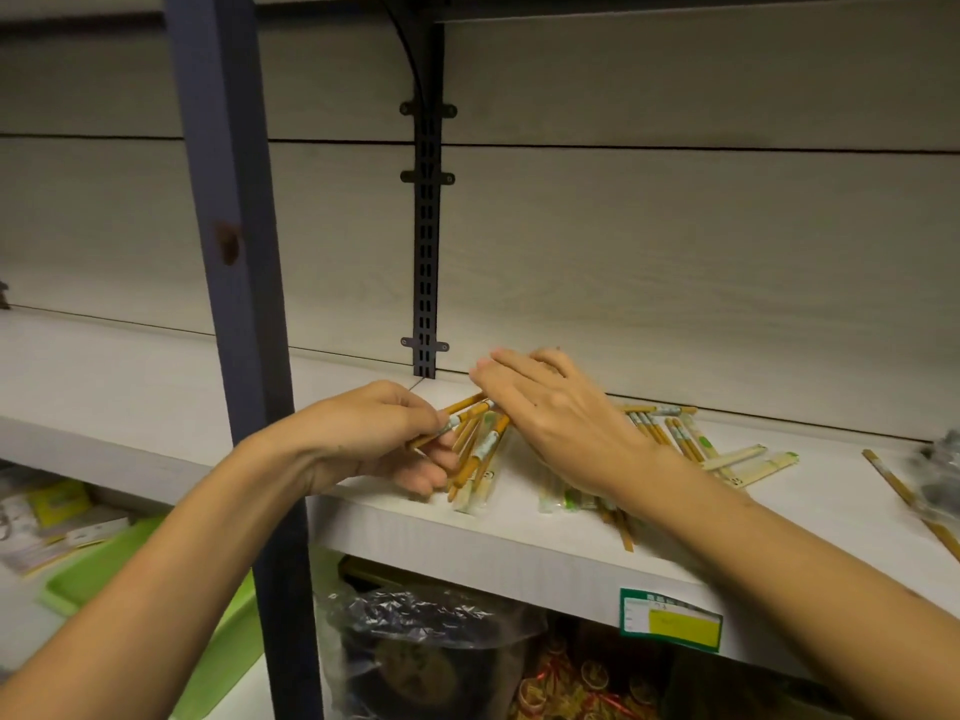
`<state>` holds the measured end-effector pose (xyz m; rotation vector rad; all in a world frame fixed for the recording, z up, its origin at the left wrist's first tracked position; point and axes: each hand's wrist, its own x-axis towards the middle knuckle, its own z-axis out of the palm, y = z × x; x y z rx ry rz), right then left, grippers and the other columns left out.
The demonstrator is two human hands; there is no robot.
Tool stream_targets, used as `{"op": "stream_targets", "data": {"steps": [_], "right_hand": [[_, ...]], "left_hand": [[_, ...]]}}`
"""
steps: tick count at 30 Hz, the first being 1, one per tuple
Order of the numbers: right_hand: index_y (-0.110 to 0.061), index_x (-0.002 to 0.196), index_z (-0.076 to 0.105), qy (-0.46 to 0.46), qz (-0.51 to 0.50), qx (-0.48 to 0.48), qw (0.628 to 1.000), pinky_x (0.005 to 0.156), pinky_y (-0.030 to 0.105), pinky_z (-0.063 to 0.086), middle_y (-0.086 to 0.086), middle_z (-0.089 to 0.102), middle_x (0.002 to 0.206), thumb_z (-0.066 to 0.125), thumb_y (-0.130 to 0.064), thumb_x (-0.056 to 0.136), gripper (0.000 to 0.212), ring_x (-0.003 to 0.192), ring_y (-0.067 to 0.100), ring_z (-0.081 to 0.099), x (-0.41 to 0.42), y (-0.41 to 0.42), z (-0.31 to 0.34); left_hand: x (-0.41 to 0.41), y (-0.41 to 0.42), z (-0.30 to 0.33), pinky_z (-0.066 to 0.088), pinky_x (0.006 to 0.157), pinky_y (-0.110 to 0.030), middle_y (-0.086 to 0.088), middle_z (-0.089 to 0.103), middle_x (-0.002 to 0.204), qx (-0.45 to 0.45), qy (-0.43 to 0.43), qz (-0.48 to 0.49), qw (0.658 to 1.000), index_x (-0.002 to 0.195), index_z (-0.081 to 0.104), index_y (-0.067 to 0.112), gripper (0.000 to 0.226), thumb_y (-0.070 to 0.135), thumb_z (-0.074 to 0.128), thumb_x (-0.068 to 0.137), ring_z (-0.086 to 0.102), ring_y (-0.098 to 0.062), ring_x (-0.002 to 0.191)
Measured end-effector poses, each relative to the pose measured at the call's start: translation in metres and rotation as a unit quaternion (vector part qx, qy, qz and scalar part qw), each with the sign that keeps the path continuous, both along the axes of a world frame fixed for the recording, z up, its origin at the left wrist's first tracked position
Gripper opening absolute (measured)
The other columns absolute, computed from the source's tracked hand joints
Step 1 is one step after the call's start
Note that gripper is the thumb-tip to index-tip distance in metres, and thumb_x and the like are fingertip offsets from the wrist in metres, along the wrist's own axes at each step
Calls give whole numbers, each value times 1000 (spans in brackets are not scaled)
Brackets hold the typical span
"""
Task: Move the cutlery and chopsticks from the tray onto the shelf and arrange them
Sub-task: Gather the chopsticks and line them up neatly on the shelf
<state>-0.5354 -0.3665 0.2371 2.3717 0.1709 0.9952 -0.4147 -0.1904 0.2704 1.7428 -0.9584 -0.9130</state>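
Observation:
My left hand grips a bundle of brown chopsticks with paper bands above the white shelf. My right hand lies over the far end of the same bundle, fingers stretched toward the back wall. Under and right of that hand, more chopsticks in clear wrappers lie scattered on the shelf. A loose pair of chopsticks lies at the far right. The green tray sits lower left, below the shelf.
A dark blue upright post stands in front of the shelf at left. A black slotted bracket runs up the back wall. Below the shelf are a plastic bag of dark items and a green price label. Something dark and blurred sits far right.

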Motion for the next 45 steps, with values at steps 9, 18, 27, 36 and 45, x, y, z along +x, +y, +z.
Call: {"op": "stream_targets", "data": {"steps": [9,18,27,36,45], "right_hand": [[-1,117,61,14,1,31,999,94,42,47,14,66,100,52,13,80,41,90,32,63,1,-1,2],[-2,104,62,-190,28,259,946,72,40,51,13,68,89,44,-5,94,21,78,34,64,-28,-21,35],[1,101,54,-157,112,824,532,52,31,56,11,69,83,46,-19,102,22,65,21,71,18,-2,70],[-4,125,44,23,-164,772,614,90,42,56,13,61,113,67,-43,86,60,93,22,63,24,-30,41],[-12,98,72,133,-228,560,785,77,28,52,-2,69,89,69,-20,87,14,82,12,63,-48,-49,31]], "left_hand": [[0,-11,2,59,55,-28,-14,68,78,-57,81,-64,993,92,61,3,29,24,43,101,65,-22,61],[19,-40,-10,49,56,-27,-13,74,94,-101,21,17,994,95,69,7,67,61,29,96,66,-22,69],[13,-54,-27,47,94,-35,12,58,114,-175,-124,-20,977,137,37,31,67,60,61,80,59,-5,105],[19,-80,-44,52,81,-34,0,61,98,-114,-248,-8,962,129,41,31,46,30,64,89,62,-14,85],[7,-92,-45,38,76,-22,7,57,111,-103,-389,-33,915,106,64,30,18,37,61,89,51,-7,94]]}}
